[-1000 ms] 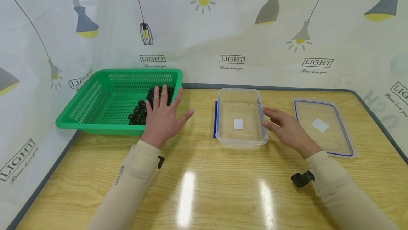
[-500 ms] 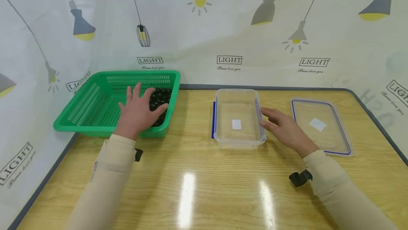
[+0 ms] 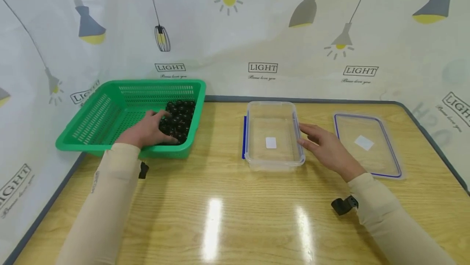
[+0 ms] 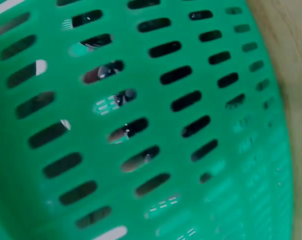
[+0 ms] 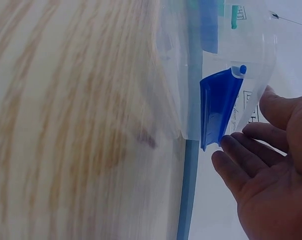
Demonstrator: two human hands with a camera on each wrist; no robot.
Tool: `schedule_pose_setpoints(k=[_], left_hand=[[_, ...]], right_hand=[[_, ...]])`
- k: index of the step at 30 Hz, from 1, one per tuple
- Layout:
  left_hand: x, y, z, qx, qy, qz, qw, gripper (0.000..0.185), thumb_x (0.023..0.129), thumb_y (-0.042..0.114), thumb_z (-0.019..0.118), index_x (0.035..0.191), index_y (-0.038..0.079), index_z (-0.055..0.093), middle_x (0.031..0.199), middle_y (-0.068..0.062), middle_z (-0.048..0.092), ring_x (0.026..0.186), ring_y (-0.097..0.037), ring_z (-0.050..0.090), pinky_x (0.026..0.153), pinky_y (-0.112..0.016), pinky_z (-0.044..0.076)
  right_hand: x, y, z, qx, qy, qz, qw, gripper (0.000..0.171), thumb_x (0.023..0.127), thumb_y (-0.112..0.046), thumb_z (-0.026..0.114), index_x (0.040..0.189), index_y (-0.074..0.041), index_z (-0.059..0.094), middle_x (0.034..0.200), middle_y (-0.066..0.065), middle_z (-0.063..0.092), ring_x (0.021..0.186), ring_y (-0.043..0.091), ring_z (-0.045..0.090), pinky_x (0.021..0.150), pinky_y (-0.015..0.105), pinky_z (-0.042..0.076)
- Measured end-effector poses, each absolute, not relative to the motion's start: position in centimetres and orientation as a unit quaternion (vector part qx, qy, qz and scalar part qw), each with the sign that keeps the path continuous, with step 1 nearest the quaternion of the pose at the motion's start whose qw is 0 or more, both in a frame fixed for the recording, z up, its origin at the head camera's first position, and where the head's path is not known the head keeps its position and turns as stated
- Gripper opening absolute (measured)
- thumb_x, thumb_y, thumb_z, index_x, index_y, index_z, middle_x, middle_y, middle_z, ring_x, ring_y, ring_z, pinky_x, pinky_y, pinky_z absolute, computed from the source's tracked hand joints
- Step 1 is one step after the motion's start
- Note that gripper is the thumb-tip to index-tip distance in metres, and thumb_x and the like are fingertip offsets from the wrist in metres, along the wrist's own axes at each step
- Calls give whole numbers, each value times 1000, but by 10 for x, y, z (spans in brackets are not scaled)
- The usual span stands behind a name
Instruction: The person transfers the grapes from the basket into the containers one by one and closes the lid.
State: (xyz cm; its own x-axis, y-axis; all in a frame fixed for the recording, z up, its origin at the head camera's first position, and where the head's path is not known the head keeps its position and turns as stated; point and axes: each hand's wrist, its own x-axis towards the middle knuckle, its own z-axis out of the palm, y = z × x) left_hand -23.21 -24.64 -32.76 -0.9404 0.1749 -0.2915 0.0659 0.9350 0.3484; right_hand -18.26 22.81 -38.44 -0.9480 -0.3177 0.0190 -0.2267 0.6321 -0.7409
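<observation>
I see small glossy black balls heaped in the green perforated basket's near-right corner, at ten o'clock on the table. The clear, empty, lidless container with blue side clips sits upright at twelve o'clock.

A clear lid with a blue seal lies flat on the right side of the wooden table, a white label at its middle. Grey edging runs round the table's rim. Behind stands a white backdrop printed with hanging lamps in grey and yellow and the word LIGHT in boxes. Two bright reflections glare on the tabletop.
</observation>
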Motion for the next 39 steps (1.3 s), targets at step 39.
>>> schedule_pose_setpoints(k=[39], left_hand=[[-213, -230, -272, 50, 978, 199, -24, 52, 88, 21, 70, 128, 3, 42, 152, -23, 7, 128, -55, 22, 78, -63, 41]], right_hand=[[-184, 231, -390, -157, 892, -421, 52, 57, 104, -26, 51, 151, 0, 34, 154, 21, 31, 137, 40, 35, 109, 50, 32]])
